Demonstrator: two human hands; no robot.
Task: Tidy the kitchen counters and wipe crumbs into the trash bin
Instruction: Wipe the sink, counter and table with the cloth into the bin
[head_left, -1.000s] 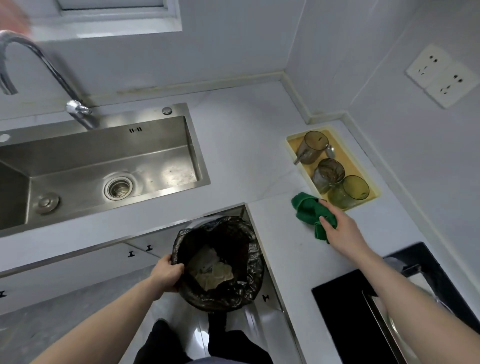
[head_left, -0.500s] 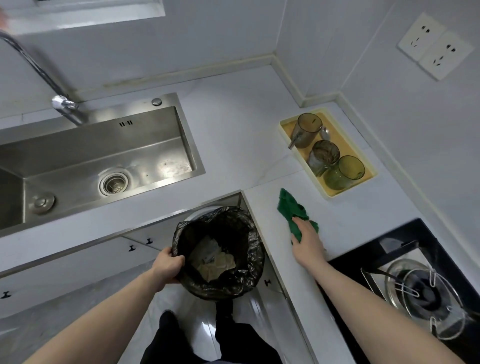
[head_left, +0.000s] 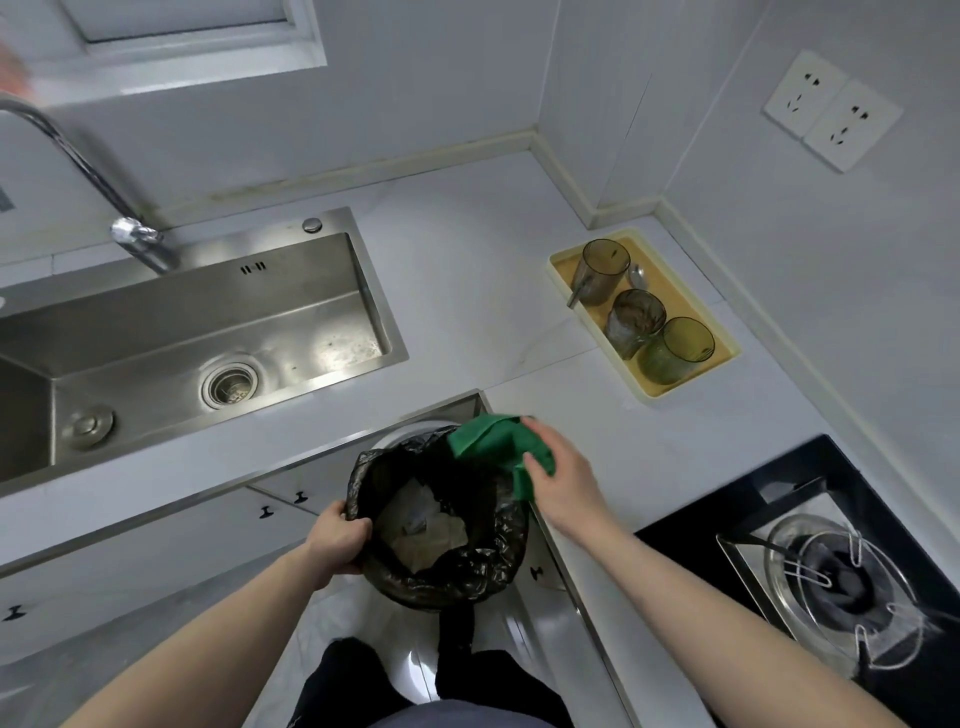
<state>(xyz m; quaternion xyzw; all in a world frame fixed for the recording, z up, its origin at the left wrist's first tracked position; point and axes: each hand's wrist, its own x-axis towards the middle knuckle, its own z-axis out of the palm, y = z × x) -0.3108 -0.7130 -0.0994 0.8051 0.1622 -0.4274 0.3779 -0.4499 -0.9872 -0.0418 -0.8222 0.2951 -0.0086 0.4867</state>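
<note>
One head-worn wide-angle view looks steeply down from standing height — the corner of the counter (head_left: 467, 270) fills the middle, close below. The sink (head_left: 182, 338) lies at 10 o'clock, the gas burner (head_left: 841, 577) at 4 o'clock, the trash bin (head_left: 441, 571) near bottom centre.

**No readable text in view**

You have nothing to read here: no words, brand names, numbers or signs can be made out on any surface. The only marks are the slot openings on the two wall sockets (head_left: 831, 109) at the upper right, and those are holes, not lettering. A small dark patch at the far left edge of the wall is too cut off for you to tell whether it carries print.
</note>
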